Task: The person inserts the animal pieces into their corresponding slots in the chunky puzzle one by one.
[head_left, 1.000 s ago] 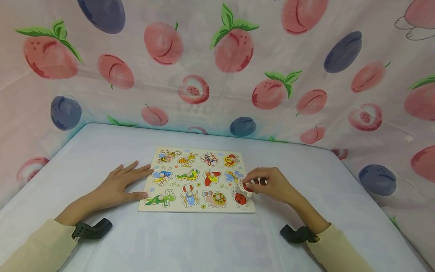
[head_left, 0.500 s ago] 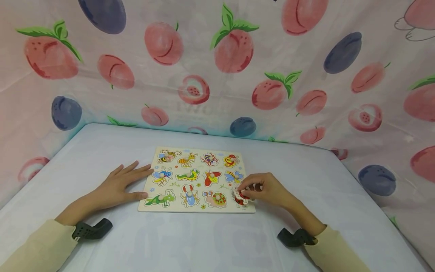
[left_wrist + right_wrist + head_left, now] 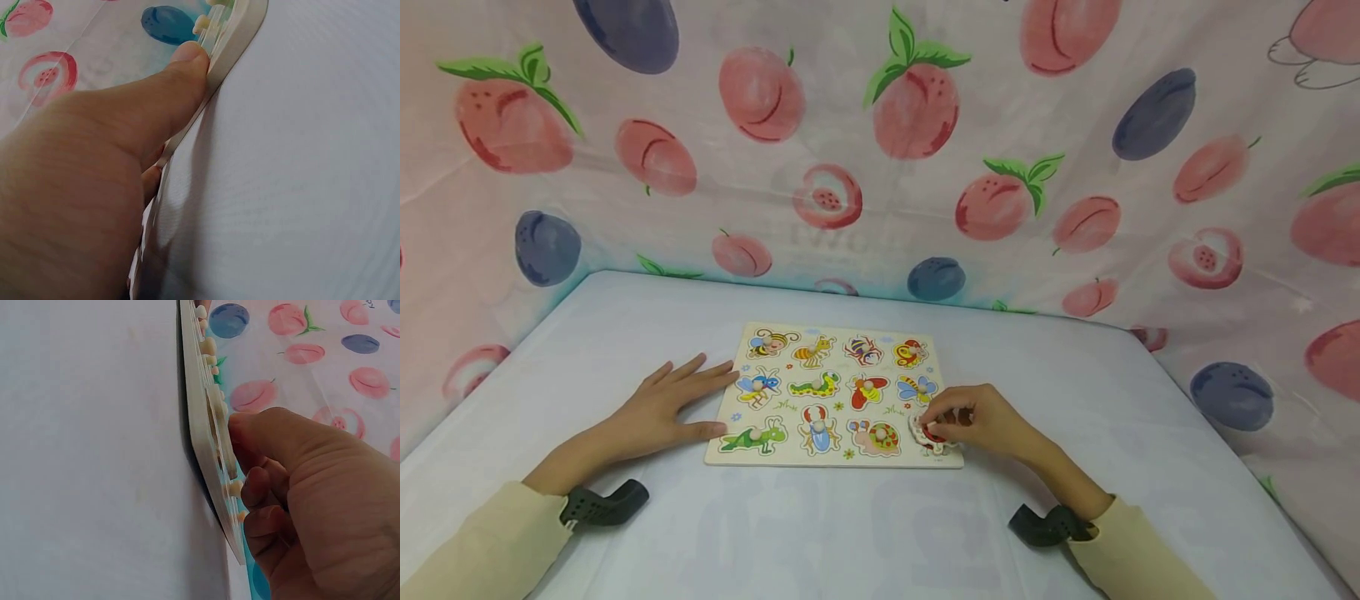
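A wooden peg puzzle board [image 3: 775,461] with colourful insect pieces lies flat on the table. My right hand [image 3: 988,421] pinches the red ladybug piece [image 3: 931,433] over the board's lower right corner. In the right wrist view, that puzzle piece [image 3: 220,425] stands slightly proud of the board face, tilted against it, and its knob is hidden by my fingers. My left hand [image 3: 658,412] rests palm down with fingers spread, its thumb and fingertips at the board's left edge. The left wrist view shows the thumb [image 3: 184,56] against that edge.
Several other pieces sit in their places, including a snail [image 3: 876,437], a stag beetle [image 3: 818,433] and a dragonfly [image 3: 917,389]. A white cloth covers the table [image 3: 820,533]. Behind it hangs a peach-patterned curtain [image 3: 880,225]. Dark straps with cameras [image 3: 602,504] are on the wrists.
My right hand has moved a little left and down with the ladybug piece, from the right edge onto the printed ladybug picture, now covered. The left hand has stayed in place.
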### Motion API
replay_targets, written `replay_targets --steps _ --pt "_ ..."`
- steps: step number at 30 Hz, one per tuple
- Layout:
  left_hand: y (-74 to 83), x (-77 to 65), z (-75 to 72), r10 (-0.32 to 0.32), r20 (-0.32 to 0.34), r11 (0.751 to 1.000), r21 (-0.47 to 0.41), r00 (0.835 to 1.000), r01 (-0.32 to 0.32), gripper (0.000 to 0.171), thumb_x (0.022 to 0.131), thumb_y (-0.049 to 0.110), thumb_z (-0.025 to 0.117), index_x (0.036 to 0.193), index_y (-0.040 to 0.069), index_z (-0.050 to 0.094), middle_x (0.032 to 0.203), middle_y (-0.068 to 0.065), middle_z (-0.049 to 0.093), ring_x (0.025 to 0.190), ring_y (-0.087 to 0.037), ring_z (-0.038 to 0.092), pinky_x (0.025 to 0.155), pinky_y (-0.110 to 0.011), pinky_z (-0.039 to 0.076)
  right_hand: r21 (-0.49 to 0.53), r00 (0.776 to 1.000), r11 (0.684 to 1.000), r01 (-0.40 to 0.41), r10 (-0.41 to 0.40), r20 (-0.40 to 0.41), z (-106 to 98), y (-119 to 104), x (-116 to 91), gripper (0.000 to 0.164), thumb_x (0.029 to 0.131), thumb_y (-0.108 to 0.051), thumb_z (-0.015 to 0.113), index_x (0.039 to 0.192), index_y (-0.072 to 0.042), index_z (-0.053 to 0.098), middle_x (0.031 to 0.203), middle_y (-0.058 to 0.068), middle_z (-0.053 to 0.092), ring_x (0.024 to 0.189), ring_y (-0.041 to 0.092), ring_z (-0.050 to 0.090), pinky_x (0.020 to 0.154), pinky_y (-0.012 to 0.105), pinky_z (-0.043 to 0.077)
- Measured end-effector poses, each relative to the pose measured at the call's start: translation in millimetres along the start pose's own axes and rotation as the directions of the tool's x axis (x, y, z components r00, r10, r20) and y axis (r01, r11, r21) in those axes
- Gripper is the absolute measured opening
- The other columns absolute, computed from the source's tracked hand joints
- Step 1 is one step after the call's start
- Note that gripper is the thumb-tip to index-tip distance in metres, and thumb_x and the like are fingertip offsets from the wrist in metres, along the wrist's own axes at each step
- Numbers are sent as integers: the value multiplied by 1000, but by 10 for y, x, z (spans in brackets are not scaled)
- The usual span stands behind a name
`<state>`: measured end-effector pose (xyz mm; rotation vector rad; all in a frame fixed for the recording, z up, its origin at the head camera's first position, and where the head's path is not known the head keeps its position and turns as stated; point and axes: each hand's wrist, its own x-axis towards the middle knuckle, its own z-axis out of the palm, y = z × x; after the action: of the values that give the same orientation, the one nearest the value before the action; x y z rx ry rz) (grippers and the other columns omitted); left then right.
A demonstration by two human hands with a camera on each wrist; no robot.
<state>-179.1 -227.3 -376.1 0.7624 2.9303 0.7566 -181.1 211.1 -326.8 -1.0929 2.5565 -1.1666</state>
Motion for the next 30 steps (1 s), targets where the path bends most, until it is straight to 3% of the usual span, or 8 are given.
replay_targets --steps 8,13,19,24,30 --pt "9 -1 -1 4 -4 1000 0 1000 -4 76 83 57 64 146 19 42 152 -7 35 143 -38 13 111 -59 3 0 1000 1000 2 -2 4 35 159 -7 14 82 2 72 95 -5 74 90 6 69 61 19 47 52 24 40" --pt "17 -5 -9 4 -4 1000 -3 1000 -4 76 83 57 64 146 19 42 151 -7 35 143 -38 13 111 -59 3 -5 1000 1000 20 -20 0 66 357 -12 15 83 -3 74 96 -10 74 91 0 68 61 15 47 51 23 40" --pt "12 -8 -9 4 -4 1000 -2 1000 -4 76 84 57 63 146 19 42 152 -7 35 142 -39 13 111 -59 3 7 999 999 47 -47 10 78 422 -10 14 85 -12 74 97 -18 75 90 -7 68 62 12 48 51 23 41" --pt "8 -11 -4 7 -3 1000 -1 1000 -7 75 84 57 63 146 19 43 152 -7 35 142 -39 13 111 -60 3 4 999 999 39 -39 5 79 416 -10 13 85 -12 74 97 -18 75 90 -7 68 63 11 48 51 22 41" --pt "12 -7 -12 12 -6 1000 -2 1000 -12 75 84 57 63 146 19 43 152 -7 35 142 -39 13 111 -59 3 12 1000 1000 -2 3 -13 55 120 1 15 82 3 72 94 -5 74 89 5 69 63 17 49 52 23 41"
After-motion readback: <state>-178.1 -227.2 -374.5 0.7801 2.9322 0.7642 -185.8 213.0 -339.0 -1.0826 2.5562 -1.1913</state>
